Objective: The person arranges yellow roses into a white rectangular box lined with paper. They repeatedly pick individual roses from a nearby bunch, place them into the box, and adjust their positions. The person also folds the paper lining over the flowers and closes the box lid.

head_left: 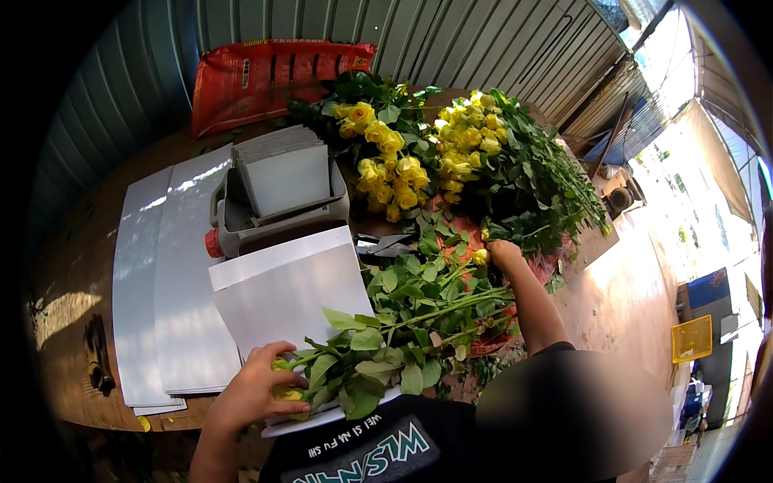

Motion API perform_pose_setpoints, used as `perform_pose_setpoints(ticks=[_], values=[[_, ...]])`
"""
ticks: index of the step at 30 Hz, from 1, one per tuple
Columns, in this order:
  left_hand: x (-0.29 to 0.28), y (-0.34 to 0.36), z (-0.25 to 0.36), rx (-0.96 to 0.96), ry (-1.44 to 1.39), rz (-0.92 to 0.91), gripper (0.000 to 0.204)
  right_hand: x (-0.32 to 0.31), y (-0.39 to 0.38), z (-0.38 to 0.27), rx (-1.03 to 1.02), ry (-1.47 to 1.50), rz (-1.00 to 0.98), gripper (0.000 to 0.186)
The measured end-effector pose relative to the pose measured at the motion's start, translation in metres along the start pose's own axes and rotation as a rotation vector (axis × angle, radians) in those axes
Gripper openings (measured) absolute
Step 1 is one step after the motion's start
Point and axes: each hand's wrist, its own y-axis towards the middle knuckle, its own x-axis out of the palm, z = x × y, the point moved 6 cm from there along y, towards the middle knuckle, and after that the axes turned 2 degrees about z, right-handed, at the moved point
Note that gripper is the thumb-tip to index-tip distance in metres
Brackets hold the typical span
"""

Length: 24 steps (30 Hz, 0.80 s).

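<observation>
At the lower left my left hand is closed round the heads of yellow roses, its fingers partly covering the blooms. Their leafy green stems stretch to the right across my front. Farther out on the right, my right hand is closed beside a single yellow rose, seemingly gripping it; the fingertips are partly hidden. Under and beside the left bunch lies a white sheet. A dark tool with grey blades rests between that sheet and the leaves.
Bunches of yellow roses and a larger leafy pile lie at the back. A cut-open jug holds upright sheets. Large white boards cover the table's left. Behind stands a red bag against a corrugated wall.
</observation>
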Motion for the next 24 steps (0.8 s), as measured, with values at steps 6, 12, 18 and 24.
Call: perform_pose_setpoints(ticks=[6, 12, 18, 24], values=[[0.003, -0.001, 0.0, -0.016, 0.039, -0.069, 0.031, -0.083, -0.028, 0.061, 0.055, 0.864, 0.618, 0.029], [0.001, 0.002, -0.001, -0.053, 0.007, -0.118, 0.032, -0.241, -0.097, 0.041, -0.043, 0.848, 0.869, 0.02], [-0.001, 0.003, -0.008, 0.04, 0.033, -0.173, 0.032, -0.334, -0.158, -0.034, -0.263, 0.637, 0.955, 0.019], [0.003, 0.014, -0.017, 0.118, 0.083, -0.259, 0.032, -0.355, -0.226, -0.168, -0.548, 0.564, 0.912, 0.015]])
